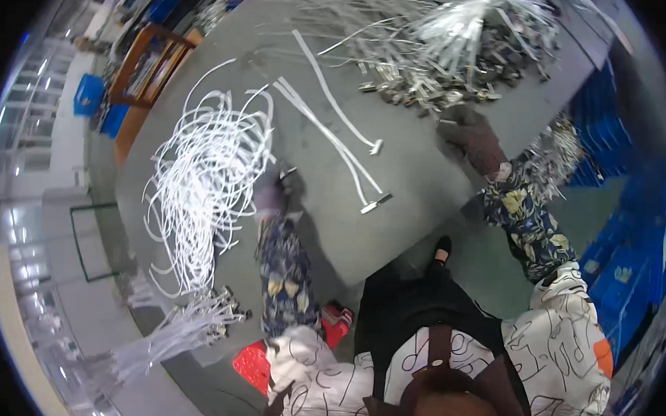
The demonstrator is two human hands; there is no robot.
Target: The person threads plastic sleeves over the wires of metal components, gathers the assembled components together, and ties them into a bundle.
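Observation:
My left hand (272, 196), dark and blurred, is at the right edge of a tangled heap of white cables (213, 164) on the grey table. A small shiny piece shows by its fingers, but I cannot make out whether it is held. Over the table's right side, my right hand (473, 140) is also smeared by motion, just below a pile of metal cable connectors (437, 89) with pale leads fanning away. Between the hands lie loose white cables: one cable (331, 99) ends in a white connector, and a pair of cables (329, 136) lies below it.
A bundle of clear-white cables (184, 324) sits at the table's lower left edge. Blue crates (605, 117) and a bunch of metal-ended cables (558, 156) are at the right. A wooden frame (148, 63) stands at the far left. My shoe (442, 249) is below the table's edge.

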